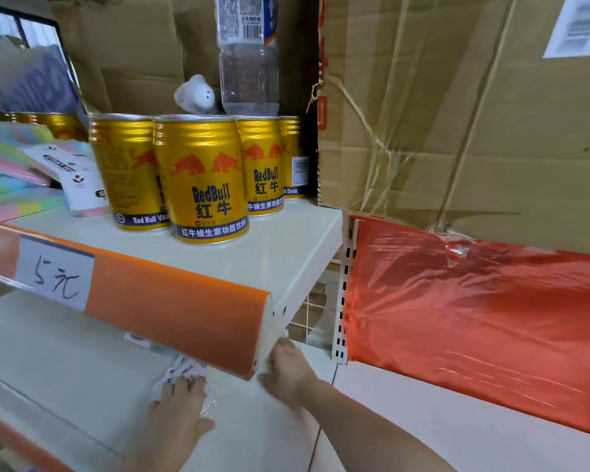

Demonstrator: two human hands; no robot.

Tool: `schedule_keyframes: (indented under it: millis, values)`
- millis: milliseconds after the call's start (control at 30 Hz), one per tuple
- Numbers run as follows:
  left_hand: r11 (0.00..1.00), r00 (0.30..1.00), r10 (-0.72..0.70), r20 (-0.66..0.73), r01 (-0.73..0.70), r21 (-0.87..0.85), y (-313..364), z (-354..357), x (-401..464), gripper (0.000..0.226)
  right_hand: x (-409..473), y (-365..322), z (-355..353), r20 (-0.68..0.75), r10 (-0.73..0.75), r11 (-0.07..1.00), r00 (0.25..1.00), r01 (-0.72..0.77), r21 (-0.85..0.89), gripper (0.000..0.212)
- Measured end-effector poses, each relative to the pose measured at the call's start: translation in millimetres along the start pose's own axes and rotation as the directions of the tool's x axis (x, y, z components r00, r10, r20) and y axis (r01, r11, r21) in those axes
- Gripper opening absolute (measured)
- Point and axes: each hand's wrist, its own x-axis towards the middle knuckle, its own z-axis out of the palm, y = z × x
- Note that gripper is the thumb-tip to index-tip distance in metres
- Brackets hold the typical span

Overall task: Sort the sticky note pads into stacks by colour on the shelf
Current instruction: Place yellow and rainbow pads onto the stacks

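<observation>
- Under the orange price rail [171, 311], at about 6 o'clock, the left hand [178, 400] lies on a white-wrapped sticky note pad [181, 371] on the lower shelf [65, 362], fingers straight and close together.
- At 5 o'clock, the right hand [288, 369] reaches beneath the rail's end; whether its fingers are spread or curled cannot be told.
- At 9 o'clock, pastel pads [11, 172] lie heaped on the upper shelf [286, 240], beside gold cans [201, 178].

In front of you stand gold Red Bull cans [207, 180] with a clear plastic bottle [247, 56] and a small white plush toy [195, 94] behind them, an orange price strip [178, 318] bearing a handwritten tag [56, 278], torn cardboard boxes [457, 107], and red plastic sheeting [474, 321] to the right.
</observation>
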Motion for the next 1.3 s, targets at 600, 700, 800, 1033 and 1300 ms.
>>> schedule_keyframes:
  millis: [600,700,800,1033,1300]
  values:
    - [0.986,0.959,0.044,-0.279,-0.086,-0.141,-8.8,-3.6,3.3,0.030,-52.1,-4.5,11.4,-0.030,-0.306,0.665,0.952,0.191,-0.722,0.006]
    - [0.986,0.944,0.050,-0.325,-0.099,-0.135,-6.2,-13.3,2.7,0.035,-64.2,-3.3,6.8,-0.068,-0.321,0.689,0.945,0.184,-0.702,0.012]
    - [0.974,0.934,0.078,-0.348,-0.146,-0.174,-5.0,-26.5,-0.8,0.046,-83.7,-5.7,-2.7,-0.243,-0.175,0.902,0.954,0.056,-0.428,0.027]
    - [0.903,0.920,0.275,-0.279,-0.347,-0.255,27.2,-39.1,-2.2,0.028,-132.3,0.5,-18.8,-0.381,0.535,0.778,0.754,-0.263,0.571,0.025]
    - [0.604,0.726,0.683,-0.077,-0.621,-0.500,105.3,-28.3,-12.3,0.033,-197.9,37.5,-17.9,-0.213,0.770,0.508,0.601,-0.375,0.776,0.015]
